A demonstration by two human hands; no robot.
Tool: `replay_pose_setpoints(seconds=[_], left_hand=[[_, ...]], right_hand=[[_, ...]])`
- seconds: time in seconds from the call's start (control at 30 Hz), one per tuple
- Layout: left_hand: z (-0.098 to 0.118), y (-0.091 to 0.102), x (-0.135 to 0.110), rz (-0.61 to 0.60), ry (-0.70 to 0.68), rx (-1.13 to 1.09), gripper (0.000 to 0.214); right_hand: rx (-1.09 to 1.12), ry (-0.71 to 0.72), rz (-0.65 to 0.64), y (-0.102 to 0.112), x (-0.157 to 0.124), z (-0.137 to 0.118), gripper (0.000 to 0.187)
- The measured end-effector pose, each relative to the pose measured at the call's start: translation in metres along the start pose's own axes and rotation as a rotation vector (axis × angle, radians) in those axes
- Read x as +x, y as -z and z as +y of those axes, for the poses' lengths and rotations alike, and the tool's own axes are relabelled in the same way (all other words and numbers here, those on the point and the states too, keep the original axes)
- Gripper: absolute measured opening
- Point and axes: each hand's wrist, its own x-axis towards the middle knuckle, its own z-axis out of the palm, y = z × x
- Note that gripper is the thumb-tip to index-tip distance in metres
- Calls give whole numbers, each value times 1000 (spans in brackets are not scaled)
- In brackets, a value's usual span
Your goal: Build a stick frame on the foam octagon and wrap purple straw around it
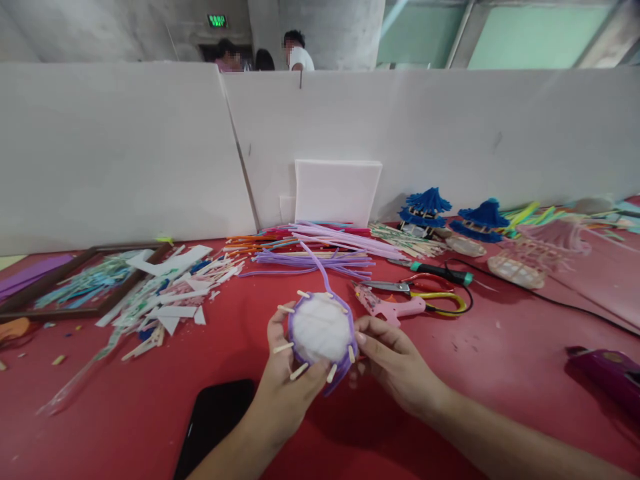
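A round white craft piece (320, 328) with short wooden sticks poking out around its rim is held above the red table. My left hand (287, 380) grips it from the left and below, thumb against the lower edge. A purple pipe cleaner (320, 267) winds between the sticks, one end rising at the top and another hanging at the lower right. At the right rim, my right hand (385, 357) has its thumb and forefinger closed on the purple pipe cleaner; its other fingertips are partly hidden behind.
Behind lie bundled pipe cleaners (345, 240), scissors (430, 293) and a pink glue gun (393, 307). Blue-roofed models (425, 210) stand back right. Paper scraps (180, 287) and a brown frame (95, 310) lie left; a black phone (215, 420) lies in front. A white partition (125, 147) borders the table.
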Motion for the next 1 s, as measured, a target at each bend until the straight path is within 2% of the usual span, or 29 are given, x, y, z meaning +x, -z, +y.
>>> replay_pose_setpoints(seconds=[0.17,0.27,0.43,0.63,0.73,0.83,1.0], left_hand=[[-3,4,2,26,16,94,73],[-3,5,3,44,-3,130,75],[0,1,1,110,-5,94,88],[-4,3,4,147,-73,59,75],[-9,8,5,104,-27,-4,74],[-10,7,3,17,1,-50,86],[0,-2,2,-51,-4,58,93]], right_hand=[[-29,18,-13,2,1,1,26],[-91,30,-24,3,2,2,28],[-138,48,22,3,2,1,29],[-193,24,56,0,2,-2,33],[-248,14,74,-3,1,-2,35],[-305,2,86,-5,0,-3,36],[-356,-7,99,-8,-1,-5,41]])
